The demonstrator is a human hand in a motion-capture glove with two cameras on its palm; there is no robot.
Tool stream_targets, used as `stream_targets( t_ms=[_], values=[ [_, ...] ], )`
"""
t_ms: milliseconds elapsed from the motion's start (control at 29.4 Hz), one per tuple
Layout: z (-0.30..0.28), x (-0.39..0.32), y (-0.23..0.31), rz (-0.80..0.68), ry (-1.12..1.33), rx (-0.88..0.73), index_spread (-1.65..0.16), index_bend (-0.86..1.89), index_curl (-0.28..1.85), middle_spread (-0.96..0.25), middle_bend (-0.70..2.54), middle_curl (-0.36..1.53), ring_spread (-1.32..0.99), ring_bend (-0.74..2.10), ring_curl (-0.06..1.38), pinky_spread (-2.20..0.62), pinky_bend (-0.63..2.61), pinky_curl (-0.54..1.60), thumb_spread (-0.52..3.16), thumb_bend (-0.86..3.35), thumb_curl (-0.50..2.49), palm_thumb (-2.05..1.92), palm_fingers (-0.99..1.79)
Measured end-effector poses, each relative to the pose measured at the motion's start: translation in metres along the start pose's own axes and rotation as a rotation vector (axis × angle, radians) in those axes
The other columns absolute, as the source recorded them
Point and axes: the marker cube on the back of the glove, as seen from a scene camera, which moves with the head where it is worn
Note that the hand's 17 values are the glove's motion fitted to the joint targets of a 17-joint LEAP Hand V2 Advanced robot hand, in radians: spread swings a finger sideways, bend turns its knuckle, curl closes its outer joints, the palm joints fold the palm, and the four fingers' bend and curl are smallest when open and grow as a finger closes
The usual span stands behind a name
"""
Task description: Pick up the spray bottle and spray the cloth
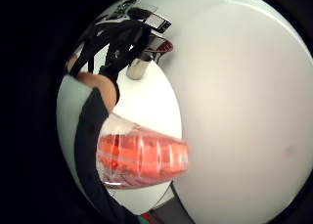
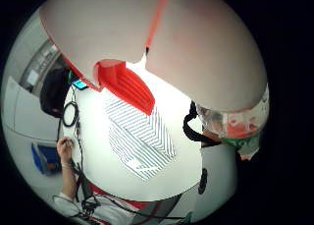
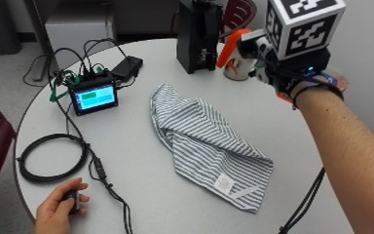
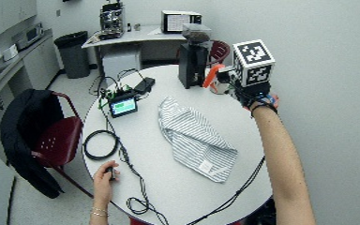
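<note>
My gloved right hand (image 3: 295, 82) grips the spray bottle (image 3: 244, 48) above the far right of the round white table (image 3: 141, 195). The bottle has a white head and an orange trigger (image 3: 228, 47), which points left. The striped grey and white cloth (image 3: 206, 141) lies crumpled in the middle of the table, below and to the left of the bottle. In the thumb side palm view the bottle's head (image 2: 196, 48) fills much of the picture, with the cloth (image 2: 140, 136) on the table beneath. The little finger side palm view shows the bottle's clear body (image 1: 142, 158) with orange liquid.
A black machine (image 3: 200, 34) and a metal cup (image 3: 234, 72) stand at the back of the table near the bottle. A small screen device (image 3: 94, 96) and a coiled black cable (image 3: 51, 158) lie on the left. A bare hand (image 3: 61, 212) holds a small black device at the front left edge.
</note>
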Motion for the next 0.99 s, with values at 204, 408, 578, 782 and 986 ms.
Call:
stream_targets(
  t_ms=[204, 408, 578, 782, 986],
  values=[
    [0.068, -0.027, 0.027, -0.038, -0.009, -0.116, -0.24, 0.14, 0.38, -0.14, 0.45, 0.51, -0.15, 0.6, 0.46, -0.11, 0.3, 0.4, 0.67, -0.03, 0.59, 0.99, 1.17],
    [0.028, -0.003, 0.008, 0.027, -0.015, -0.022, -0.24, 0.13, 0.38, -0.14, 0.45, 0.52, -0.15, 0.6, 0.46, -0.11, 0.31, 0.41, 0.66, -0.03, 0.6, 0.98, 1.17],
    [0.014, 0.002, 0.006, 0.057, -0.006, 0.01, -0.24, 0.13, 0.38, -0.14, 0.45, 0.52, -0.15, 0.6, 0.46, -0.12, 0.32, 0.41, 0.66, -0.03, 0.6, 0.99, 1.17],
    [0.082, -0.029, 0.035, 0.01, 0.005, -0.107, -0.24, 0.13, 0.38, -0.15, 0.45, 0.52, -0.15, 0.6, 0.46, -0.12, 0.32, 0.41, 0.65, -0.03, 0.6, 0.99, 1.17],
    [0.049, -0.015, 0.023, 0.074, -0.155, -0.045, -0.24, 0.13, 0.38, -0.15, 0.45, 0.52, -0.15, 0.6, 0.46, -0.12, 0.33, 0.41, 0.65, -0.03, 0.61, 0.99, 1.17]
  ],
)
